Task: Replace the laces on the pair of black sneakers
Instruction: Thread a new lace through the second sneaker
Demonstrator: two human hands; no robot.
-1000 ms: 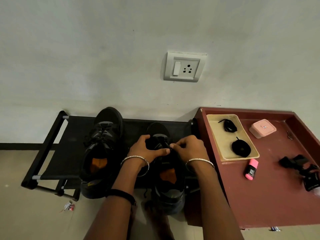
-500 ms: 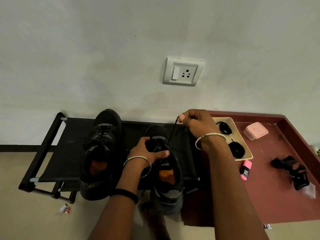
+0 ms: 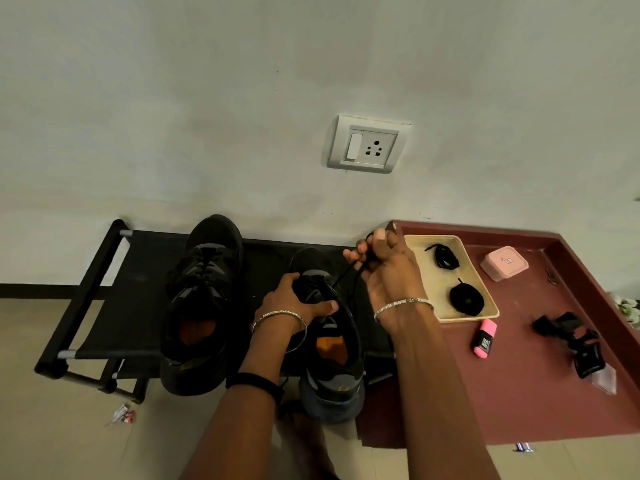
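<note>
Two black sneakers stand on a black shoe rack (image 3: pixel 138 271). The left sneaker (image 3: pixel 204 299) is laced. My left hand (image 3: pixel 294 303) grips the upper of the right sneaker (image 3: pixel 332 348) around its tongue. My right hand (image 3: pixel 384 268) is raised above and to the right of that shoe and pinches a black lace (image 3: pixel 346 275) that runs taut down to the eyelets. Two coiled black laces, one loose (image 3: pixel 445 256) and one wound flat (image 3: pixel 465 299), lie in a beige tray (image 3: pixel 420 244) on the right.
The maroon table (image 3: pixel 519 393) on the right carries the tray, a pink box (image 3: pixel 504 263), a pink highlighter (image 3: pixel 485 337) and a black strap with clips (image 3: pixel 571 344). A wall socket (image 3: pixel 367 145) sits above. A crumpled wrapper (image 3: pixel 121 415) lies on the tiled floor.
My right hand left the shoe's tongue and pulled a lace up and to the right, out of the right sneaker. My left hand stayed gripping the shoe.
</note>
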